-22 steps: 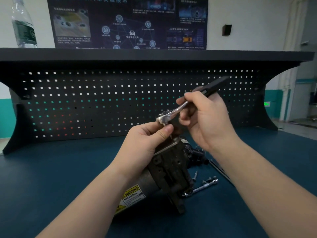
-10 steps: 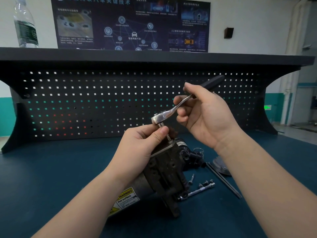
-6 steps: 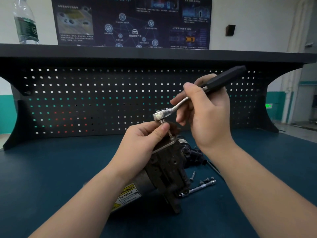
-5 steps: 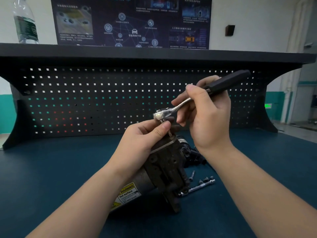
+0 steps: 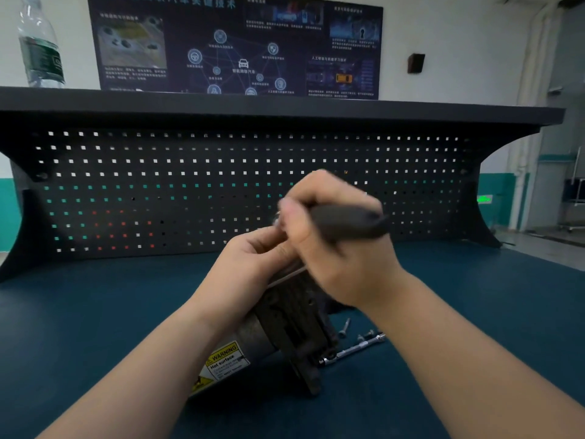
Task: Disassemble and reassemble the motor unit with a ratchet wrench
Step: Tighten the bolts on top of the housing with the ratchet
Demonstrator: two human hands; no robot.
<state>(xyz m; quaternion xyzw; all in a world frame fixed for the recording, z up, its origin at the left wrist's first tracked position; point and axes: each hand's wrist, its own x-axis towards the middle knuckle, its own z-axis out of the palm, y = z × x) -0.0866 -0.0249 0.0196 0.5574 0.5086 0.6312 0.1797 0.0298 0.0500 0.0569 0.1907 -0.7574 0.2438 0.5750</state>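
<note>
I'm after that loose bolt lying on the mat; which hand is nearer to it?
Right. The right hand, gripping the wrench handle, is raised above the bolt; the left hand holds the motor, further left.

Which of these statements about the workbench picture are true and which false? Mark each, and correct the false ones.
1. The right hand grips the black handle of the ratchet wrench. True.
2. The motor unit carries a yellow warning label. True.
3. The left hand lies flat on the table, away from the motor. False: it is up at the motor's top edge, beside the right hand.
4. A water bottle stands on the table beside the motor. False: it stands on the shelf above the pegboard.
5. A loose bolt lies on the blue table. True.
</note>
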